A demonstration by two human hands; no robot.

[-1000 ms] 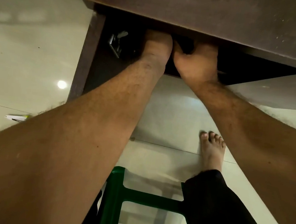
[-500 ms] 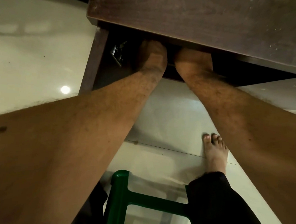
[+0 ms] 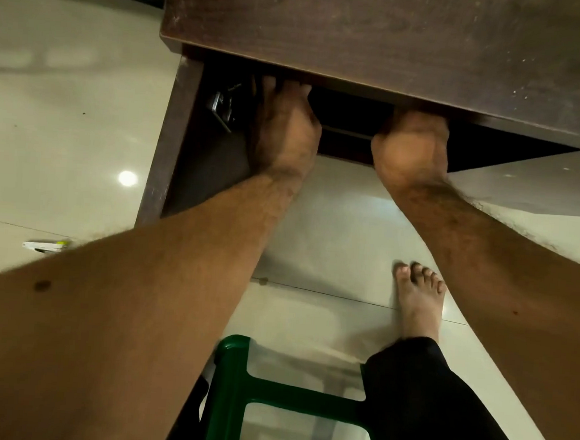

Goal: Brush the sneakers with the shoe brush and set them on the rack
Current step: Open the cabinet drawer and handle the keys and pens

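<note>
Rack (image 3: 363,36): hands have spread apart under its top; grips cannot be told.

Fingers of the left hand (image 3: 284,130) and the right hand (image 3: 411,144) disappear beneath the front edge of the dark wooden cabinet (image 3: 380,37), so what they hold cannot be told. The cabinet's interior is lost in shadow. The green stool (image 3: 236,384) is cut off by the bottom edge.

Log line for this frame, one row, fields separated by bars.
stage: reaching into cabinet | left hand: inside opening, grip hidden | right hand: inside opening, grip hidden | sneakers, brush: not visible
</note>
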